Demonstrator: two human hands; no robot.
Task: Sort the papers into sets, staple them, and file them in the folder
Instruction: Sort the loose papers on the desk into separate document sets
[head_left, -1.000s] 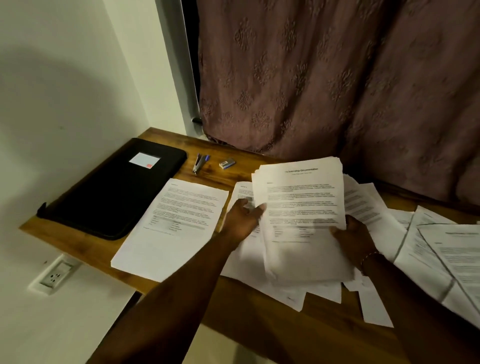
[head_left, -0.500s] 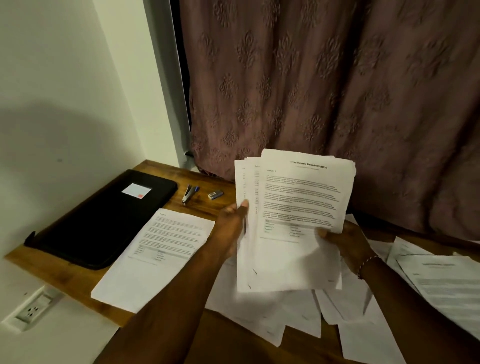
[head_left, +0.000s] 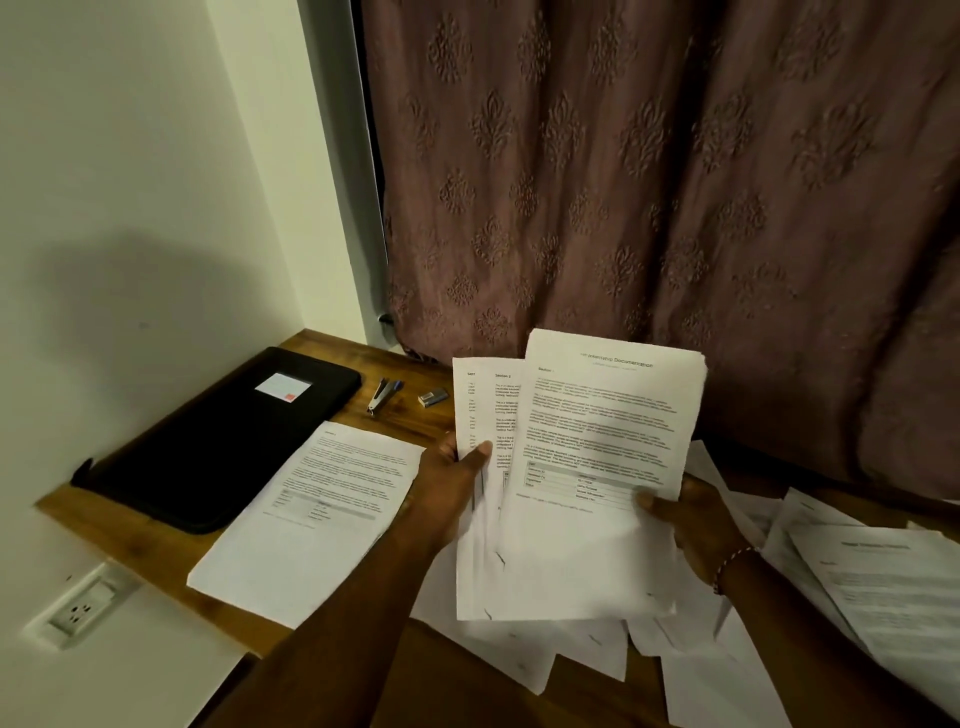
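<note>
- Our left hand (head_left: 452, 483) grips the left edge of the sheaf of papers (head_left: 550, 566), thumb laid across the front. Our right hand (head_left: 691, 525) pinches the front sheet (head_left: 608, 431) near its lower right corner, thumb on the print.
- We cannot see the fingers of either hand, as they sit behind the paper. Both forearms run out of view at six o'clock.
- We cannot read the body text on any page. Only a heading ending in "Documentation" on the front sheet and "Section 2" on the sheet behind come through.
- Loose papers (head_left: 883, 587) at four o'clock from the sheaf are cut off by the right edge. Others at six o'clock lie partly under the sheaf and our arms.
- A small grey object (head_left: 432, 397) at ten o'clock is too small for us to name.
- Just beside it the stapler (head_left: 382, 395) lies on the wooden desk (head_left: 156, 540).
- The black folder (head_left: 218, 441), shut and bearing a pale label, lies at nine o'clock by the wall.
- A single printed sheet (head_left: 311, 519) lies at eight o'clock between the folder and our left arm.
- A patterned curtain (head_left: 675, 182) hangs at twelve o'clock, and a wall socket (head_left: 78, 613) sits below the desk at eight o'clock.
- The sheaf is held up off the desk and fanned, so that staggered left edges show. The sheets are white with printed paragraphs, and the front one has a table low down.
</note>
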